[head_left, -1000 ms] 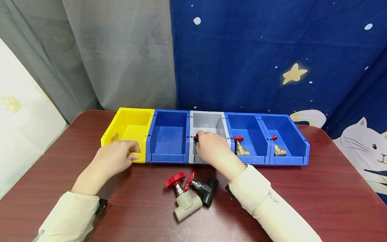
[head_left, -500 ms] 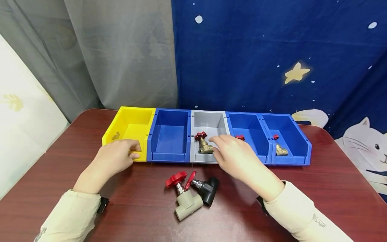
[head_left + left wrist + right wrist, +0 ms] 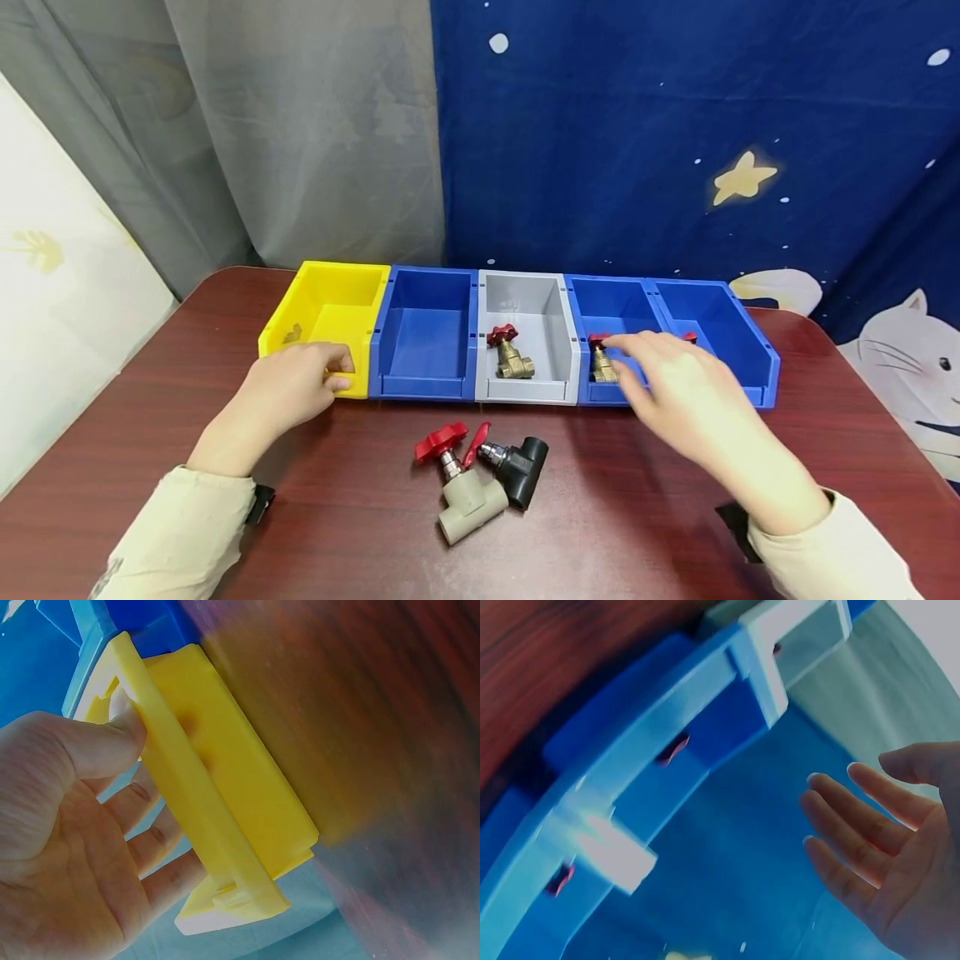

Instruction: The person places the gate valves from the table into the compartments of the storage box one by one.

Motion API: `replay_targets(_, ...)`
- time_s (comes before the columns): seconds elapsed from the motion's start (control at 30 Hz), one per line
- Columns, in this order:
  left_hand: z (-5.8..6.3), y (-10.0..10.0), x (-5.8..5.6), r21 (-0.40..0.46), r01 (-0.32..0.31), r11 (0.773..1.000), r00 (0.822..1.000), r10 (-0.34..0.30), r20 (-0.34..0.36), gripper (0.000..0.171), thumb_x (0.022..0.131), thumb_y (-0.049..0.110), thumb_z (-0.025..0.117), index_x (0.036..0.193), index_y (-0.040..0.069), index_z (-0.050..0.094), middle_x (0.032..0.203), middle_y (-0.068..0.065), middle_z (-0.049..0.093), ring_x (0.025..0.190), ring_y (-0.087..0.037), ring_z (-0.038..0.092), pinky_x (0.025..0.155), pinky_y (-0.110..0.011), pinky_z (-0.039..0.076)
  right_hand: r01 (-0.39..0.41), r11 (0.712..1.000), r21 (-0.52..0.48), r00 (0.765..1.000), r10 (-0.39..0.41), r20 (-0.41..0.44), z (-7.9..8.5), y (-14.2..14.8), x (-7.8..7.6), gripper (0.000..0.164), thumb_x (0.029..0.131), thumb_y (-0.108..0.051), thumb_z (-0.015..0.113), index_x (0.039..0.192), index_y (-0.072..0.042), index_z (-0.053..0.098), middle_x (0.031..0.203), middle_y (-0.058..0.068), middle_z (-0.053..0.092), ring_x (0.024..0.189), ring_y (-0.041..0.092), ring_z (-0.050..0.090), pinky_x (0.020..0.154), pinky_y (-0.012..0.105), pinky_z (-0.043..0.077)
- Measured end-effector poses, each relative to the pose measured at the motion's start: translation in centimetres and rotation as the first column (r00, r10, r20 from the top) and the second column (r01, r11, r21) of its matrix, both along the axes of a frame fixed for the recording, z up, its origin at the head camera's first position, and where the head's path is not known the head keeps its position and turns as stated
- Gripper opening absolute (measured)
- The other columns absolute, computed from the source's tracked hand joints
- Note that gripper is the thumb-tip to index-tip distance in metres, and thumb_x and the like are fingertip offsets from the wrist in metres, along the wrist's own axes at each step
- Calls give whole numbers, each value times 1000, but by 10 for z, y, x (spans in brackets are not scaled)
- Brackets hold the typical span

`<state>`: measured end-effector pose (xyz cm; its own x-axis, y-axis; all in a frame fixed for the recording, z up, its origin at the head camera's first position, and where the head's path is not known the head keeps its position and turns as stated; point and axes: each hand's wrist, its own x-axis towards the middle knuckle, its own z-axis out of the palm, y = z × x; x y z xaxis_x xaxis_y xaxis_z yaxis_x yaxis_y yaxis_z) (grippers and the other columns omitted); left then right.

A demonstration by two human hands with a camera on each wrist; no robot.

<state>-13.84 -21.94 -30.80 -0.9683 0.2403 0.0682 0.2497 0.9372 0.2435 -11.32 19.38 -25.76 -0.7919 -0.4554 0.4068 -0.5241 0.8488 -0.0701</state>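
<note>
At the yellow bin (image 3: 360, 367) my left hand (image 3: 288, 387) grips the front lip; in the left wrist view, the thumb and fingers (image 3: 139, 847) lie around that wall. My right hand (image 3: 686, 400) hovers over the two right-hand blue bins, and its fingers hold nothing in the right wrist view. A brass valve with a red handwheel (image 3: 514, 362) lies in the grey bin (image 3: 540, 392). Another brass valve (image 3: 602, 367) sits in the blue bin (image 3: 600, 396) beside it, partly behind my right fingers. In the rightmost blue bin (image 3: 757, 367), only a bit of red handwheel (image 3: 690, 337) shows.
On the table (image 3: 360, 517), a beige tee-shaped valve with a red handwheel (image 3: 468, 500) lies against a black valve (image 3: 521, 471). Between the yellow and grey bins stands a blue bin (image 3: 427, 350). Curtains (image 3: 570, 133) hang behind the row.
My right hand has left the brass valve in the grey bin, opened and moved right over the blue bins. My left hand stays at the yellow bin.
</note>
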Motion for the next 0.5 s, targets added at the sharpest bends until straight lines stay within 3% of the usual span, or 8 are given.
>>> replay_targets(0.23,2,2,0,4,-8,1000,1000,8,14,16,88,18,74,79,18,60,70,2,55,69,-21,52,63,-40,43,121,992,22,993,-121,-2,6,35,7,27,91,-18,68,117,-12,69,109,13,70,97,33,66,75,55,50)
replay_targets(0.37,2,2,0,5,-16,1000,999,16,29,16,88,18,74,80,18,60,70,2,55,70,-21,53,63,-39,43,181,983,10,983,-182,18,5,52,7,18,91,-23,69,107,-15,72,108,11,71,96,34,66,73,56,47)
replay_targets(0.5,1,2,1,5,-12,1000,1000,12,24,15,89,18,73,80,18,61,71,2,56,70,-21,53,62,-39,43,241,971,7,970,-241,35,5,68,6,15,90,-30,72,99,-18,73,103,11,72,80,30,65,63,51,47)
